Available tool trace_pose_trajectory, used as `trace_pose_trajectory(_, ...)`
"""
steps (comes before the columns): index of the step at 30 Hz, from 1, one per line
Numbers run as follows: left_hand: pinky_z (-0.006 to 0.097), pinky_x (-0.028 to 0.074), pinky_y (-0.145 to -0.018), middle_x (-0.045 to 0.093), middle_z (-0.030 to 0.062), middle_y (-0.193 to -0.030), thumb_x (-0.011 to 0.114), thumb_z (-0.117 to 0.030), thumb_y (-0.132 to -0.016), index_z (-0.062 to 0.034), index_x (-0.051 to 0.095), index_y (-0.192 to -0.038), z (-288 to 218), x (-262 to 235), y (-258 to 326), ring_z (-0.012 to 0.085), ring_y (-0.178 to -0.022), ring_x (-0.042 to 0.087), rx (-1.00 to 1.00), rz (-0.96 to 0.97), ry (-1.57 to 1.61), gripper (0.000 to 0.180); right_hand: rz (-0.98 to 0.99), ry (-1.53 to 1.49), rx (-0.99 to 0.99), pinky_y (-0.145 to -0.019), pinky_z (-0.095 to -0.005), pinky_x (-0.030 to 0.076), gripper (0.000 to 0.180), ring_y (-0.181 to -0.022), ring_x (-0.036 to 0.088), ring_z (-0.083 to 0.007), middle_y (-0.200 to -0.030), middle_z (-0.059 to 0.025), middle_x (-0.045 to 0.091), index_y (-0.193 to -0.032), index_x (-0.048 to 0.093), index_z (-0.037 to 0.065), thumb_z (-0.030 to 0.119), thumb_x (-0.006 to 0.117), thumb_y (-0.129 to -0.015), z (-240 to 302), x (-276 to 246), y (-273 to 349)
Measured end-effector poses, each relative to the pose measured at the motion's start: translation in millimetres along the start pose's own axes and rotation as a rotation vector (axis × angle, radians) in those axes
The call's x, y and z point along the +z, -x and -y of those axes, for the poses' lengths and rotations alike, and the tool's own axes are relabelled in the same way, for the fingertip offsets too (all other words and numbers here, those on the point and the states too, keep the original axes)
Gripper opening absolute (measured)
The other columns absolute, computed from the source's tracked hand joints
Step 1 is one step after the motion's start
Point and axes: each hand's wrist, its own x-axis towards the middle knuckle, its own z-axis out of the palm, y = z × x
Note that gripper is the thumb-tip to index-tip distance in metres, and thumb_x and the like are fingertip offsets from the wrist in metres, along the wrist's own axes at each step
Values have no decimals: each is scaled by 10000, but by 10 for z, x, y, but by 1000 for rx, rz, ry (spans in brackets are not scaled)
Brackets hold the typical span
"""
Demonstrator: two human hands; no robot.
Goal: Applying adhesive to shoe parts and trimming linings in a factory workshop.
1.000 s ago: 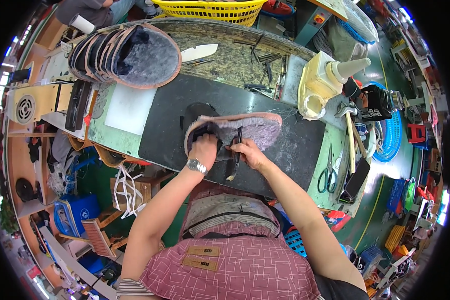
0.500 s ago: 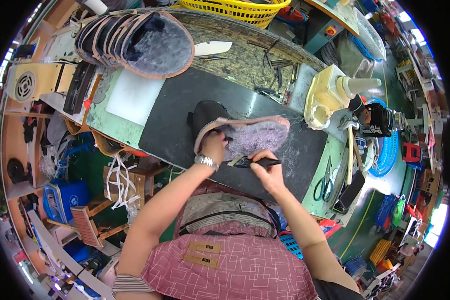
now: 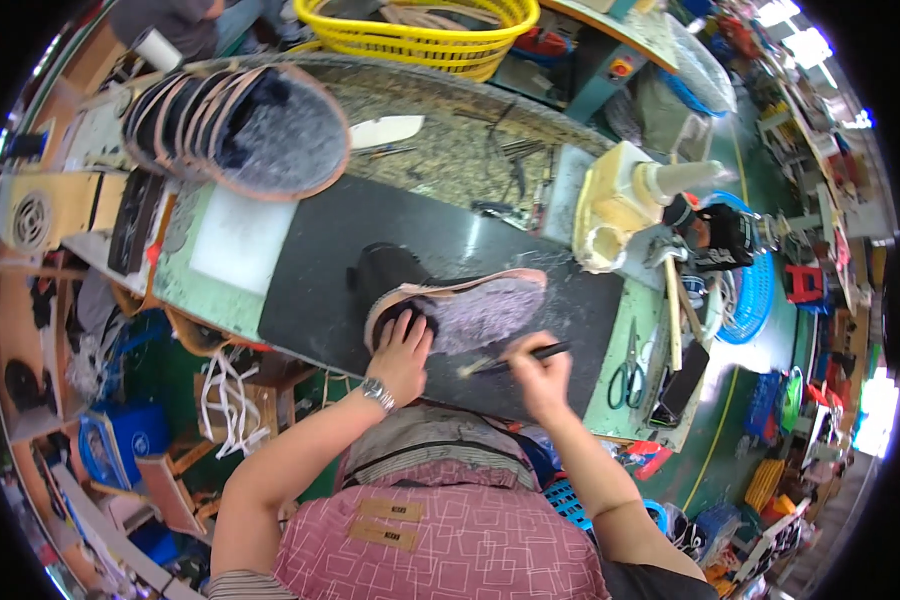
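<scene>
A fur-lined shoe upper (image 3: pixel 490 308) with a pale pinkish edge and a black outer part lies on a dark work mat (image 3: pixel 305 270). My left hand (image 3: pixel 403 358), a metal watch at its wrist, presses down on the dark lining at the upper's left end with its fingers apart. In my right hand (image 3: pixel 543 380) is a small brush (image 3: pixel 490 365); its black handle sticks out to the right and its pale bristles point left, just below the fur edge. The bristles are apart from the upper.
Several fur-lined uppers (image 3: pixel 300 140) stand stacked at the far left. At the far right sits a yellowish glue pot (image 3: pixel 610 195). Green-handled scissors (image 3: pixel 626 383) lie along the right edge. A yellow basket (image 3: pixel 410 40) is behind the table, and a person (image 3: pixel 175 20) sits beyond.
My left hand has come out from inside the upper's end and now lies spread over it. The brush has swung down from the fur edge. The whole view has shifted slightly.
</scene>
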Motion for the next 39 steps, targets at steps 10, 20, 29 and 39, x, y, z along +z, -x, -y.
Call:
trace_pose_trajectory(10,301,463,-551,606,142,-974,488,-159,-770,-51,490,-1155,155,-25,-650,258,-683,601,122,-254,-440,400,-428,1015,-133,-562,-377,432,272,-635,564,-346,-679,-167,578,-843,530,22,288,577,-805,-35,-1373,-1454)
trace_pose_trajectory(20,251,458,-775,584,0,-848,586,-22,-766,-7,484,-1132,688,-881,-415,70,-774,557,-456,94,1894,380,-363,134,32,-688,-203,417,208,-740,493,-76,-852,-4,554,-1016,551,31,125,574,-831,173,-837,-749)
trace_pose_trajectory(29,375,388,-951,490,110,-1209,534,39,-724,-43,361,-1277,727,-554,-34,243,-1083,507,-507,18,2147,585,359,360,-137,-692,-315,468,188,-776,598,-204,-854,-89,614,-920,609,41,174,582,-789,142,-176,-506)
trace_pose_trajectory(39,359,392,-916,502,99,-1175,570,0,-719,-35,398,-1243,860,-380,150,231,-1052,502,-625,-175,1659,552,791,448,-96,-702,-323,458,316,-789,573,-218,-1010,-83,533,-1068,500,54,99,582,-767,55,87,-494)
